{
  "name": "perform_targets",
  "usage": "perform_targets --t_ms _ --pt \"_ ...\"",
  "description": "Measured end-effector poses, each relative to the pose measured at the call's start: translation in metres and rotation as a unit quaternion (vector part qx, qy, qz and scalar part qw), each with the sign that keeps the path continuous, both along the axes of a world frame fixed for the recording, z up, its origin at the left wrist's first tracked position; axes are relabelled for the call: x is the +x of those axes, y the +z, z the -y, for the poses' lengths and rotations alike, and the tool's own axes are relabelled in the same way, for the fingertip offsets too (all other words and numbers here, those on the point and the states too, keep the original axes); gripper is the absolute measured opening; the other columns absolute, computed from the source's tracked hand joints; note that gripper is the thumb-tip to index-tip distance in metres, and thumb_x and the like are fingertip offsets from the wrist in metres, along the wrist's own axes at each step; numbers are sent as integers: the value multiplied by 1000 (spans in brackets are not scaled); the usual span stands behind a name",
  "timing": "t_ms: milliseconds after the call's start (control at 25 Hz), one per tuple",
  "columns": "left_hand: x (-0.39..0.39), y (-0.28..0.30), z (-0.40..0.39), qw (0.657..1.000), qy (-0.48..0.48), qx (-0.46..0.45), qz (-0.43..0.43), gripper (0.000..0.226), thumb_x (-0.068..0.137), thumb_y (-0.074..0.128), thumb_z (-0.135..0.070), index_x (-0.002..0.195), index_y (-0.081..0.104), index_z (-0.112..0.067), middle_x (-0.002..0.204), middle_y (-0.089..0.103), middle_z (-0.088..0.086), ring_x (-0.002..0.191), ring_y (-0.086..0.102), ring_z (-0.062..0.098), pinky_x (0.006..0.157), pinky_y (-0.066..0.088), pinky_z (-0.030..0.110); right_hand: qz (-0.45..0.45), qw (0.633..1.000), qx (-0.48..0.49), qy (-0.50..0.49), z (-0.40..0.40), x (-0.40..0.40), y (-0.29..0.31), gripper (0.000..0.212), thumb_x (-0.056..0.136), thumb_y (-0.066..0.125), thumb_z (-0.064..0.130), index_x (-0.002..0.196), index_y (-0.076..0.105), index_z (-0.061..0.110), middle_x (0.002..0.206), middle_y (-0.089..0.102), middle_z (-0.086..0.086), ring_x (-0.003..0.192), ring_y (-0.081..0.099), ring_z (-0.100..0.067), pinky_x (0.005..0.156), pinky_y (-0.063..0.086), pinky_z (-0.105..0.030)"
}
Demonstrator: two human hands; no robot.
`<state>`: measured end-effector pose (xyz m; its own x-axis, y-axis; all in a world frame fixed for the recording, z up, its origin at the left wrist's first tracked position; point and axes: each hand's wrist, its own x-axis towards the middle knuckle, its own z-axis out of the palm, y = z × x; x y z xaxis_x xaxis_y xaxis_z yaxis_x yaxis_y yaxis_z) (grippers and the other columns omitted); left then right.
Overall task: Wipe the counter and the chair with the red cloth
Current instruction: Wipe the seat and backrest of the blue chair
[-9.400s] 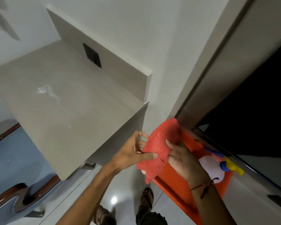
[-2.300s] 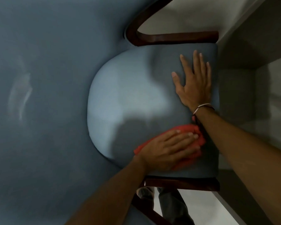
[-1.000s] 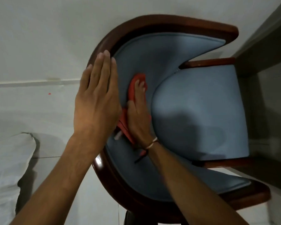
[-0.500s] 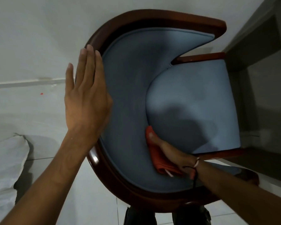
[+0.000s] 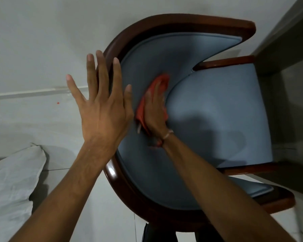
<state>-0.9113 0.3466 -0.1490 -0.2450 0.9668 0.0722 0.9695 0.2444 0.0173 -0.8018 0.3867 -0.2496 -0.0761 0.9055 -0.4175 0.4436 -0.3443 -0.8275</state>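
I look straight down on a blue padded chair (image 5: 217,109) with a curved dark wooden frame (image 5: 164,20). My right hand (image 5: 156,110) presses the red cloth (image 5: 142,109) flat against the inner blue backrest, next to the seat's rounded edge. Part of the cloth shows past the fingertips and beside the palm; the rest is under the hand. My left hand (image 5: 101,105) hovers with fingers spread over the left side of the wooden back rim, holding nothing. The counter (image 5: 287,41) edges into view at the right, above the chair's front.
White bedding (image 5: 10,186) lies at the lower left. Pale tiled floor (image 5: 33,49) surrounds the chair on the left and top. My dark shoes (image 5: 157,233) show at the bottom edge, behind the chair back.
My right hand has slid the cloth up along the backrest from the lower curve to the middle. My left hand stays near the rim, fingers more spread.
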Motion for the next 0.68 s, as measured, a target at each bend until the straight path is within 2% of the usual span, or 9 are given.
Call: perform_targets --t_ms 40,120,200,240,320,400,440,560,680 --pt "0 1 0 1000 3 -5 -3 60 111 18 -46 164 14 -18 174 6 14 162 2 32 122 9 77 31 994 -50 90 31 25 -9 62 113 23 41 165 -6 24 176 1 -9 163 6 -29 134 4 -52" --pt "0 3 -1 1000 0 -13 -10 64 109 16 -54 164 13 -22 175 4 13 162 2 32 119 8 81 112 941 -178 265 86 88 -21 62 111 21 48 163 -11 34 177 -4 -2 163 0 -29 133 2 -54" --pt "0 3 -2 1000 -3 -18 -9 67 108 14 -59 164 11 -24 175 3 12 162 0 32 117 8 83 152 890 -244 354 112 138 -20 63 109 21 55 160 -14 42 176 -7 4 163 -7 -25 133 -4 -50" --pt "-1 3 -2 1000 -3 -19 -10 68 107 14 -61 164 10 -25 175 2 12 162 -1 31 117 8 83 139 887 -252 361 112 150 -17 63 108 22 57 158 -14 45 176 -7 7 163 -7 -22 133 -5 -48" --pt "-1 2 -1 1000 -2 -20 -13 70 106 14 -63 165 8 -26 175 1 11 162 -2 30 117 9 83 58 920 -239 305 108 143 -7 57 107 26 58 151 -10 60 171 -3 24 162 -3 -11 134 -4 -44" --pt "-1 0 -1 1000 -7 -17 -18 71 105 15 -63 165 8 -25 175 2 11 162 -2 30 117 9 83 -44 960 -203 186 103 105 2 47 108 29 57 140 -2 73 160 1 39 158 1 -2 134 -5 -40" --pt "-1 -1 -2 1000 -9 -14 -20 71 105 16 -62 165 9 -25 175 3 11 162 -2 30 117 9 83 -81 971 -188 121 97 83 1 49 107 29 58 145 2 69 162 6 37 158 3 -2 134 -3 -43" --pt "-1 -3 1 1000 -13 -2 -15 68 107 17 -58 165 12 -23 175 7 13 162 1 29 121 9 78 -208 968 -113 -81 48 20 -2 59 110 28 47 165 12 31 174 20 9 161 18 -11 135 10 -48" --pt "0 -5 3 999 -27 5 -17 65 108 18 -53 165 13 -20 174 9 14 162 4 30 127 9 69 -181 958 -43 -218 -43 -26 4 58 114 25 35 166 7 19 175 15 -5 162 14 -20 135 8 -47"
